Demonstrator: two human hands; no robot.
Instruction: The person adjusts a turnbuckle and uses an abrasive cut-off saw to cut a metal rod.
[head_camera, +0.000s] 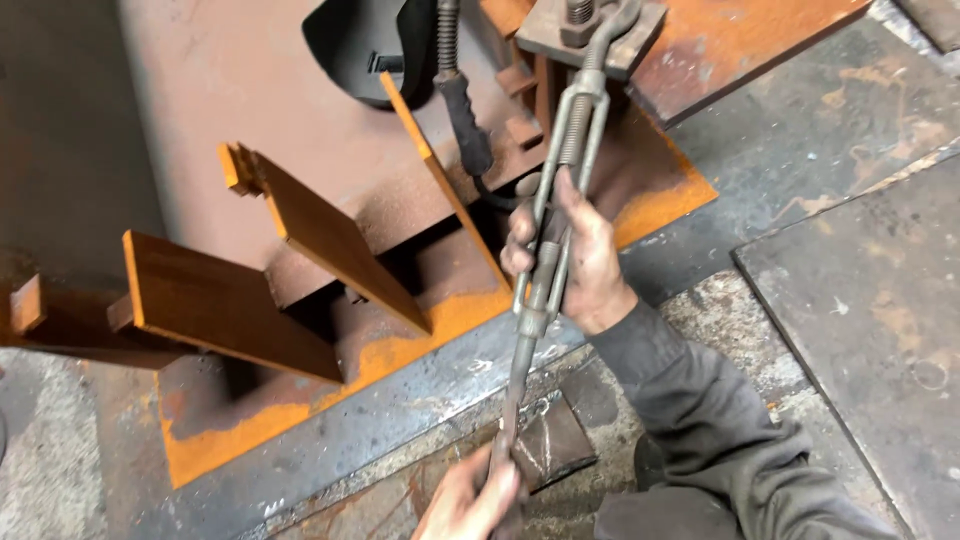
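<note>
Turnbuckle (560, 190) long axis steep, upper hook at bolted bracket (590, 30). Right hand (580, 260) wrapped shut around frame mid-body; left hand (470, 500) clenched on lower rod (512, 390).

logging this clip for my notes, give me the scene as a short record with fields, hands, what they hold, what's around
setting: metal workshop floor of worn steel plates
right hand: wrapped around the body of a grey turnbuckle
left hand: gripping the turnbuckle's lower threaded rod
turnbuckle top end: at a bolt on a small plate
nearby: rusty orange steel assembly with upright fins; black welding mask; black-handled tool with cable
sleeve: dark grey, on the right arm
</note>
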